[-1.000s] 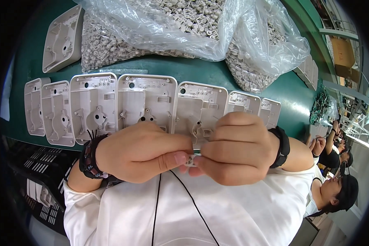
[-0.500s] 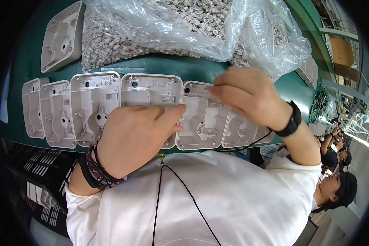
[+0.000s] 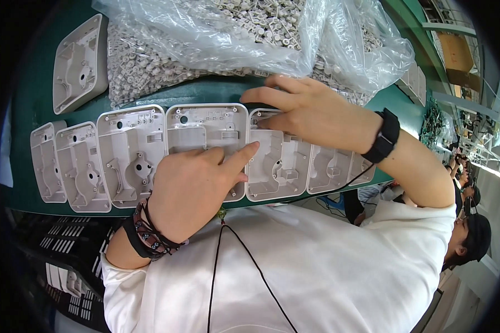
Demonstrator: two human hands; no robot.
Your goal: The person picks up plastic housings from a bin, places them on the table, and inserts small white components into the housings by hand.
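Observation:
A row of light grey plastic housings lies open side up along the table edge, each with moulded ribs, posts and a round hole. My left hand (image 3: 201,176) lies over the fourth housing (image 3: 186,136), index finger stretched to the wall it shares with the fifth housing (image 3: 265,161). Its thumb tip shows at that wall; the other fingers are bent and partly hidden. Above the upper end of the fifth housing is my right hand (image 3: 308,111), fingers spread. One lower finger reaches inside that housing, its tip close to the upper left corner. No part shows between these fingers.
Behind the row, a clear plastic bag (image 3: 205,41) spills small grey plastic parts (image 3: 150,69). Another housing (image 3: 80,64) stands at the far left. A black crate (image 3: 66,238) sits below the table's left edge. A dark cord (image 3: 344,186) crosses the right-hand housings. Other people sit at right.
My right hand has gone from a closed pinch above the fifth housing to spread fingers, lower and further left. My left hand stays on the fourth housing; the whole view has shifted slightly.

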